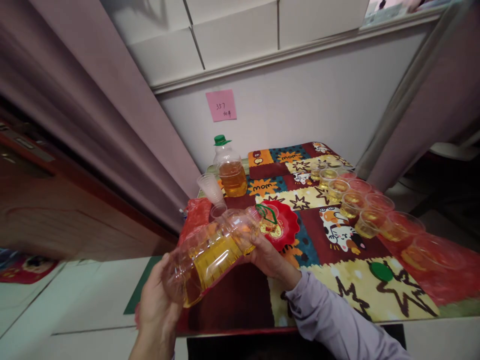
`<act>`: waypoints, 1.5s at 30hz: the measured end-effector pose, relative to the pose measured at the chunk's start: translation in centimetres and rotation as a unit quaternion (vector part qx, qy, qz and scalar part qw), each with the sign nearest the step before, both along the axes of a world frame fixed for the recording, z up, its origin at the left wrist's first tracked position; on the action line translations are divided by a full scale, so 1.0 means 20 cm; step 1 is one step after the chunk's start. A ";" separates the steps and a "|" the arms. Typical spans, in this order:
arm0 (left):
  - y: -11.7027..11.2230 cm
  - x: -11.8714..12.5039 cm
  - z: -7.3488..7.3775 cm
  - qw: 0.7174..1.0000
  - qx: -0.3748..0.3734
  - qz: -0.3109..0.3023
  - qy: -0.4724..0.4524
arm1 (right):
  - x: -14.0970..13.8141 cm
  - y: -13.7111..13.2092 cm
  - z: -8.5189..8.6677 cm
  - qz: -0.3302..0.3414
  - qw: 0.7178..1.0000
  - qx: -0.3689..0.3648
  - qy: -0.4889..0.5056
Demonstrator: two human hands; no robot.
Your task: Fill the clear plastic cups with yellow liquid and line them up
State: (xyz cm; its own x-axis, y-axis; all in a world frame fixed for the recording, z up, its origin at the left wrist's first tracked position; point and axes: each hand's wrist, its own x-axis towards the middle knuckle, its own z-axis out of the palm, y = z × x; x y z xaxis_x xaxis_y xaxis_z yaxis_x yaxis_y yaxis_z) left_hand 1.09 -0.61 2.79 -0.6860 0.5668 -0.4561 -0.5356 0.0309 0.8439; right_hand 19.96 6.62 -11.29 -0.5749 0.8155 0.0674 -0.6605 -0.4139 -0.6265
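Both of my hands hold a large clear plastic bottle [217,250], partly filled with yellow liquid, tilted nearly onto its side. My left hand [161,295] grips its base. My right hand [264,255] closes around the bottle near the neck. A green ring handle [268,214] sits at the neck end, above a red scalloped plate [290,227]. Whether liquid is leaving the mouth I cannot tell. Just beyond the bottle lies a tilted stack of clear plastic cups [210,191]. On the mat at the right rests a loose green cap [381,271].
A second bottle [233,177], green-capped with amber liquid, stands at the back. Rows of clear cups [369,222], several holding yellow liquid, line the table's right side. Patterned mats [240,300] cover the tabletop. A pink note [221,105] is on the wall.
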 end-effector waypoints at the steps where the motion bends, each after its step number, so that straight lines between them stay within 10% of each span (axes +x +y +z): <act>1: 0.00 0.00 0.00 1.000 0.001 0.002 -0.002 | 0.00 0.00 0.00 0.001 1.000 0.000 0.001; 26: -0.01 -0.03 -0.04 1.000 0.001 -0.013 0.005 | 0.01 0.00 0.04 0.001 1.000 0.005 -0.014; 41: 0.02 -0.18 -0.49 0.998 0.057 -0.021 -0.003 | 0.03 -0.03 0.12 -0.096 0.983 0.090 -0.125; 45: -0.01 -0.24 -0.51 0.997 0.060 -0.055 0.017 | -0.02 -0.06 0.19 -0.072 0.980 0.127 -0.135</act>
